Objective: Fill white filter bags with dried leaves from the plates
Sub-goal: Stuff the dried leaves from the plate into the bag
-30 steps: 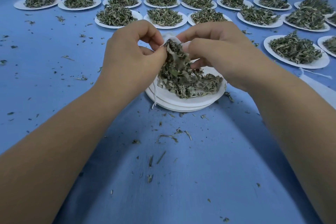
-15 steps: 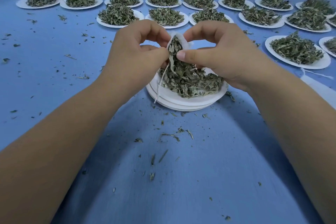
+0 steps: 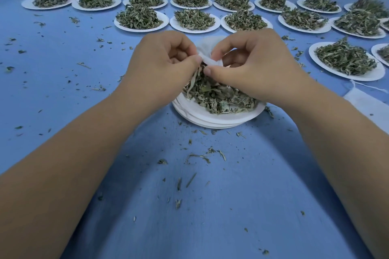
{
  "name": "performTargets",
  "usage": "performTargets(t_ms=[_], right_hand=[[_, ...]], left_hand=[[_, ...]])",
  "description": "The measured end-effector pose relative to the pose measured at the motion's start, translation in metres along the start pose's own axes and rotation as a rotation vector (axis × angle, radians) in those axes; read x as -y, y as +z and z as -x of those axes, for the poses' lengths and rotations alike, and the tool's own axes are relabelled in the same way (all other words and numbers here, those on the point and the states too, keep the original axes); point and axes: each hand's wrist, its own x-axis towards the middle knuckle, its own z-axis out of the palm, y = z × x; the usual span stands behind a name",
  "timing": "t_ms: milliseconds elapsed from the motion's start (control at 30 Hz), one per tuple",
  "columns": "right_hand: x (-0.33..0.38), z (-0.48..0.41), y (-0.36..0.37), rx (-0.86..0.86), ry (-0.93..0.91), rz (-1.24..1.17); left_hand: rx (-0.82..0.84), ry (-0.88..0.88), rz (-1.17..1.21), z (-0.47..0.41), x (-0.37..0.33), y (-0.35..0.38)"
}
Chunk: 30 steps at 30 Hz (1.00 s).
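We hold the filter bag directly above the leaves on the near plate, between the two hands and equally near to both; its lower part is hidden behind the thumbs. The left hand and the right hand each pinch the bag's white edge between curled thumb and forefinger, the other fingers curled in.
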Motion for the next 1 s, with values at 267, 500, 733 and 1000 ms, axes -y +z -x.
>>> performTargets(t_ms=[267, 500, 733, 1000], right_hand=[[0.0062, 0.0022, 0.0014, -0.087, -0.187, 0.234], [0.0074, 0.0033, 0.0048, -0.158, -0.274, 0.294], [0.0088, 0.0029, 0.0077, -0.198, -0.317, 0.352], [0.0072, 0.0028, 0.0088, -0.216, -0.267, 0.296]], left_hand=[[0.144, -0.015, 0.112, 0.0002, -0.0007, -0.0042], [0.184, -0.133, 0.3, -0.0041, -0.0008, -0.0069], [0.31, -0.196, 0.542, -0.0029, -0.0058, -0.0046], [0.26, -0.177, 0.49, -0.0046, -0.0028, -0.0061]])
